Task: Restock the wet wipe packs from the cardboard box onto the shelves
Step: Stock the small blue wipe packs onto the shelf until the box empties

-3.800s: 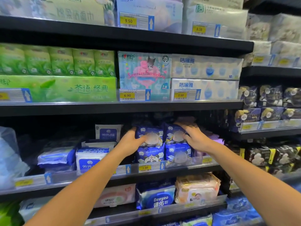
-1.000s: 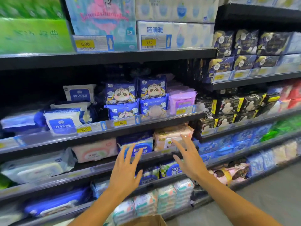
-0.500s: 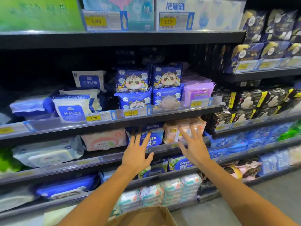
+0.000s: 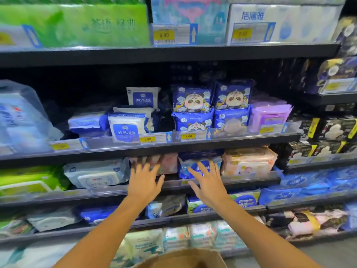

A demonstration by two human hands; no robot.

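Observation:
Blue panda wet wipe packs (image 4: 211,107) stand stacked two high on the middle shelf (image 4: 173,146), behind a clear price rail. My left hand (image 4: 144,180) is spread open in front of a pink pack (image 4: 168,163) on the shelf below. My right hand (image 4: 207,182) is spread open in front of a blue Deeyeo pack (image 4: 193,167) on that same lower shelf. Neither hand holds anything. The top flap of the cardboard box (image 4: 185,258) shows at the bottom edge, between my forearms.
White and blue 99.9% packs (image 4: 127,126) sit left of the panda packs, a purple pack (image 4: 270,117) to their right. A peach baby wipe pack (image 4: 249,161) lies right of my right hand. Green tissue packs (image 4: 77,24) fill the upper shelf. Dark packs (image 4: 328,128) line the right bay.
Both hands left the panda packs, dropped with fingers spread, and have shifted left along the lower shelf. The view has panned left, and the box top shows less.

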